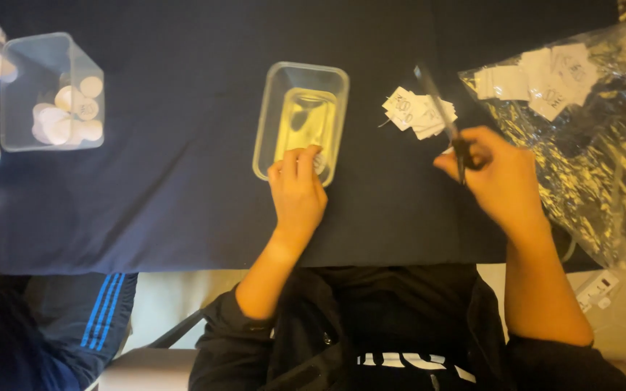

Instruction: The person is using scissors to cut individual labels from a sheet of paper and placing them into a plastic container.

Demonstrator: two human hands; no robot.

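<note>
The left hand lies palm down, fingers together and stretched forward, its bare forearm running back toward the body with the dark sleeve pushed up near the elbow. The right hand is raised, fingers curled closed in a grip, wrist bent slightly inward, forearm bare and angled back.

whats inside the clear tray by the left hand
The clear tray looks empty, showing only a yellowish glare on its bottom. The left hand fingertips reach over the near rim, hiding that corner.
</note>
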